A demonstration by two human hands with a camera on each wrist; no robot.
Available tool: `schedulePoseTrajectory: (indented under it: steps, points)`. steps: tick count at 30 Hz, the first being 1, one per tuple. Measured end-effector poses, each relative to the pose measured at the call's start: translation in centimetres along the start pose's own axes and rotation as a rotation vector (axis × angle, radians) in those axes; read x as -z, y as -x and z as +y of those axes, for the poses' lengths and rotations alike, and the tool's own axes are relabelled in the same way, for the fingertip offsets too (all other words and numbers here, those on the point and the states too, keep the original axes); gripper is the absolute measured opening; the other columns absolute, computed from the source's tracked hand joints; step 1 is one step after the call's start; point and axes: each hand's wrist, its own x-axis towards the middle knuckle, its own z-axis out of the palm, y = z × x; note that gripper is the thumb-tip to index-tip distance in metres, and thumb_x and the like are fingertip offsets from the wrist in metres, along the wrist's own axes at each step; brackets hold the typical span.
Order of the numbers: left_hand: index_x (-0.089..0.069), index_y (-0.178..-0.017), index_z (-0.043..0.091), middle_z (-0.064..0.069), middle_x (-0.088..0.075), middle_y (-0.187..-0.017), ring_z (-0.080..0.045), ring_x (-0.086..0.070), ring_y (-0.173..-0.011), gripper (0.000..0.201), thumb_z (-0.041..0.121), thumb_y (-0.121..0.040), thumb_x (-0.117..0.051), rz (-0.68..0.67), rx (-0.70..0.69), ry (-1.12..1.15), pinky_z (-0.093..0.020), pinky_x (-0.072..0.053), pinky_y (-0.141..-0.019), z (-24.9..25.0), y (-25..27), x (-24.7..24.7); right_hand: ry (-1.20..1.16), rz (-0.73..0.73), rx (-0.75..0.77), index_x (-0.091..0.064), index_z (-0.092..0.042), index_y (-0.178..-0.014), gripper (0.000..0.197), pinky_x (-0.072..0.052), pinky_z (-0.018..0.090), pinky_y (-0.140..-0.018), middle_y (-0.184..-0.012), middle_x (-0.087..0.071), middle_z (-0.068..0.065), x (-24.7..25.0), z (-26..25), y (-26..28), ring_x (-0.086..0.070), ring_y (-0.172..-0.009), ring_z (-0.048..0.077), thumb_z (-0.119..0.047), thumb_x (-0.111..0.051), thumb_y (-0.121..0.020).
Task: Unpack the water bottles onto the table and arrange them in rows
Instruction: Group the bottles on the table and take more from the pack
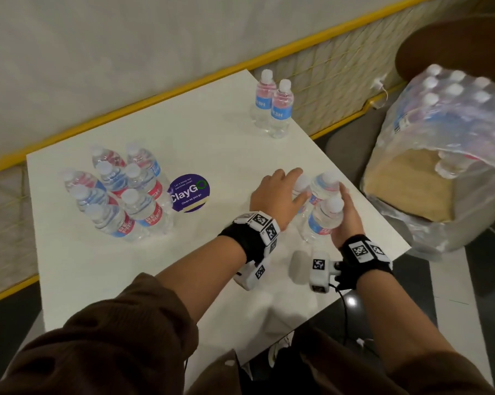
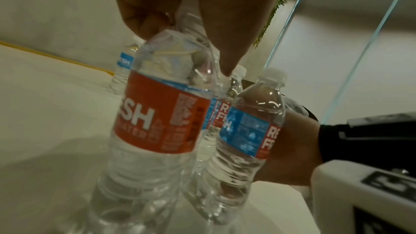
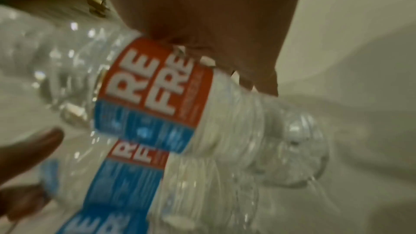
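Three clear water bottles with red and blue labels stand close together near the table's (image 1: 212, 143) right edge. My left hand (image 1: 277, 195) comes down over the top of the left one (image 2: 157, 113); thumb and fingers straddle its neck and hide the cap. My right hand (image 1: 348, 220) cups the near bottle (image 1: 324, 220) from the right, palm against its label (image 3: 157, 86), beside the third bottle (image 1: 324, 185). Several more bottles (image 1: 118, 195) stand bunched at the table's left, and two bottles (image 1: 272, 104) stand at the far edge.
A torn shrink-wrapped pack of bottles (image 1: 451, 109) with a cardboard base (image 1: 411, 183) sits on a seat right of the table. A round purple sticker (image 1: 189, 192) lies on the table's middle. A yellow-railed mesh fence (image 1: 155, 101) runs behind.
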Motion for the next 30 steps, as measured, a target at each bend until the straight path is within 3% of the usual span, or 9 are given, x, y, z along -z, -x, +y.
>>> schedulePoseTrajectory:
  steps: [7,11,13,17,19,22,24,27,30]
  points:
    - [-0.048,-0.130,0.030,-0.002,-0.066,-0.111,-0.027,-0.060,-0.102,0.045,0.050,-0.090,-0.051,0.022,0.053,0.094,-0.034,-0.047,-0.081,-3.0,0.4,1.4,0.089,-0.120,-0.070,-0.064,-0.027,-0.119,0.071,-0.042,0.043,-0.105,-0.118,-0.068,0.006,-4.0,1.1,0.7,-0.062,-0.112,0.023,-0.078,-0.033,-0.080]
    - [-0.049,-0.128,0.029,-0.005,-0.067,-0.105,-0.027,-0.061,-0.098,0.044,0.048,-0.089,-0.054,0.066,0.126,0.124,-0.037,-0.051,-0.080,-6.4,2.3,2.6,0.042,-0.174,-0.091,-0.067,-0.022,-0.102,0.065,-0.054,0.028,-0.073,-0.085,-0.075,-0.003,-8.4,2.5,2.4,-0.070,-0.083,0.013,-0.065,-0.018,-0.093]
    - [-0.051,-0.128,0.026,-0.006,-0.066,-0.102,-0.027,-0.061,-0.095,0.044,0.046,-0.089,-0.056,0.094,0.157,0.132,-0.037,-0.050,-0.078,-8.5,3.2,3.7,0.042,-0.203,-0.077,-0.064,-0.019,-0.109,0.065,-0.056,0.024,-0.064,-0.086,-0.074,0.001,-11.5,3.5,3.6,-0.071,-0.079,0.015,-0.063,-0.019,-0.094]
    - [-0.052,-0.122,0.027,-0.001,-0.065,-0.105,-0.026,-0.061,-0.096,0.037,0.044,-0.088,-0.054,0.130,0.201,0.080,-0.037,-0.050,-0.075,-13.5,4.9,6.0,0.126,-0.273,0.003,-0.053,-0.034,-0.126,0.068,-0.044,0.046,-0.103,-0.126,-0.062,0.004,-15.7,7.0,3.5,-0.058,-0.118,0.024,-0.078,-0.030,-0.080]
    - [-0.052,-0.124,0.026,-0.004,-0.063,-0.110,-0.028,-0.059,-0.100,0.037,0.040,-0.089,-0.055,0.158,0.232,0.030,-0.037,-0.049,-0.077,-15.7,5.6,7.1,0.140,-0.314,0.041,-0.051,-0.042,-0.124,0.053,-0.039,0.047,-0.106,-0.131,-0.058,0.000,-17.2,8.7,2.9,-0.054,-0.123,0.021,-0.070,-0.027,-0.086]
    - [-0.051,-0.128,0.019,-0.009,-0.058,-0.117,-0.031,-0.053,-0.109,0.040,0.034,-0.091,-0.056,0.188,0.243,-0.073,-0.041,-0.047,-0.085,-17.6,6.4,8.5,0.186,-0.346,0.030,-0.042,-0.047,-0.132,0.057,-0.030,0.050,-0.112,-0.143,-0.046,-0.009,-18.5,9.0,4.0,-0.042,-0.133,0.017,-0.071,-0.030,-0.082]
    - [-0.048,-0.131,0.016,-0.010,-0.053,-0.123,-0.031,-0.047,-0.116,0.043,0.031,-0.091,-0.055,0.209,0.231,-0.108,-0.042,-0.044,-0.090,-18.1,7.1,8.8,0.270,-0.358,0.045,-0.032,-0.049,-0.137,0.049,-0.027,0.051,-0.114,-0.151,-0.033,-0.008,-18.3,9.7,4.3,-0.032,-0.139,0.017,-0.050,-0.034,-0.089]
    - [-0.046,-0.135,0.015,-0.009,-0.051,-0.126,-0.031,-0.045,-0.114,0.049,0.038,-0.091,-0.049,0.270,0.195,-0.076,-0.043,-0.046,-0.090,-18.4,8.5,8.3,0.395,-0.357,0.061,-0.022,-0.045,-0.144,0.072,-0.031,0.049,-0.114,-0.153,-0.026,0.000,-17.2,9.4,5.7,-0.030,-0.140,0.022,-0.001,-0.035,-0.088]
    - [-0.046,-0.135,0.016,-0.009,-0.050,-0.123,-0.028,-0.044,-0.111,0.051,0.040,-0.091,-0.050,0.427,0.126,-0.060,-0.038,-0.046,-0.091,-18.1,9.7,7.9,0.579,-0.385,0.144,-0.011,-0.033,-0.149,0.088,-0.032,0.047,-0.113,-0.154,-0.020,0.008,-15.5,9.9,5.5,-0.028,-0.141,0.025,0.017,-0.039,-0.082]
